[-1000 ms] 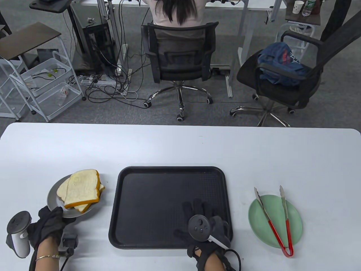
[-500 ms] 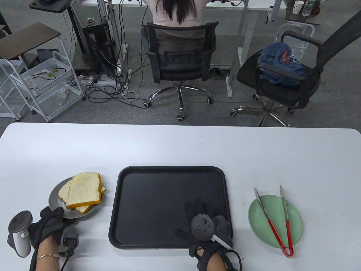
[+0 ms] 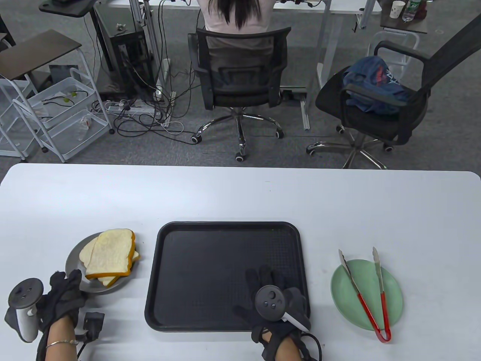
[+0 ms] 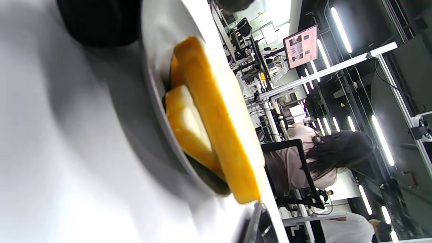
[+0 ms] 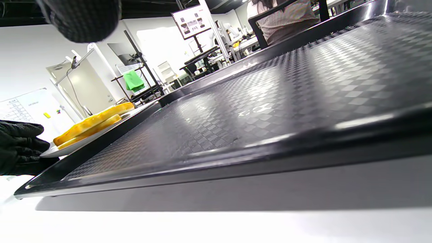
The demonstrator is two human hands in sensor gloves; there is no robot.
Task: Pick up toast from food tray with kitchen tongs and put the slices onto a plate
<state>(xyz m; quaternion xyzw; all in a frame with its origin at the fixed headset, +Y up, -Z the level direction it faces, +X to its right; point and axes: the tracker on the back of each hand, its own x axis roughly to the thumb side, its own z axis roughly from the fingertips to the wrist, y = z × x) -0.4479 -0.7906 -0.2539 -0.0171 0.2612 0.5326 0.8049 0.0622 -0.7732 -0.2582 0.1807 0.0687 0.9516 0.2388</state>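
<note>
Left hand (image 3: 62, 297) at grey plate (image 3: 75, 259) rim, seemingly gripping it; toast (image 3: 111, 254) stacked there. Right hand (image 3: 276, 301) flat, fingers spread, on tray (image 3: 225, 229).

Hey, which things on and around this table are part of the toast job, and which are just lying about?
Part of the job:
toast slices
grey plate, held by the left hand
black food tray, under the right hand
red-handled tongs
green plate

Lying about:
office chairs
blue bag
white wire cart
floor cables
</note>
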